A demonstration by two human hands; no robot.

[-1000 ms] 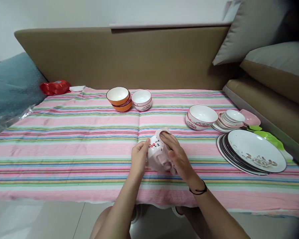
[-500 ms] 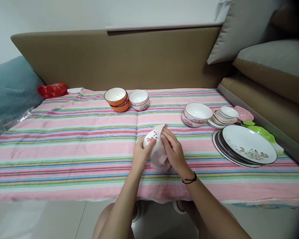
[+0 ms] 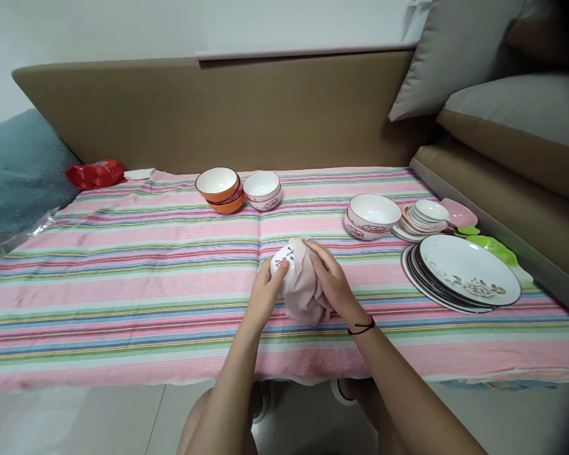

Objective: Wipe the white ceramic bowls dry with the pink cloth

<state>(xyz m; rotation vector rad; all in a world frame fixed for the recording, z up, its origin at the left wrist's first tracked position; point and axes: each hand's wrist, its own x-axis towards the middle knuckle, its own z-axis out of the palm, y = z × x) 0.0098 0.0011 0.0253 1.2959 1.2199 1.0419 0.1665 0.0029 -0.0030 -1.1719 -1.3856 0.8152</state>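
Note:
My left hand (image 3: pixel 265 292) grips a small white bowl (image 3: pixel 281 260) with red flower print, held bottom-up above the striped cloth (image 3: pixel 123 272). My right hand (image 3: pixel 330 282) presses a pale pink rag (image 3: pixel 301 287) over the bowl's right side and is closed on the rag. A black band circles my right wrist. Most of the bowl is hidden under the rag.
Stacked orange bowls (image 3: pixel 218 188) and white bowls (image 3: pixel 262 189) stand at the back. At the right are two larger white bowls (image 3: pixel 372 215), a stack of small saucers (image 3: pixel 424 218), a pink dish (image 3: pixel 459 213), green dishes (image 3: pixel 492 248) and a stack of large plates (image 3: pixel 459 275). A red bag (image 3: pixel 95 174) lies far left.
The rag has spread further over the bowl and my right hand has slid across it. The bowl has turned so less of its print shows. The view has shifted slightly.

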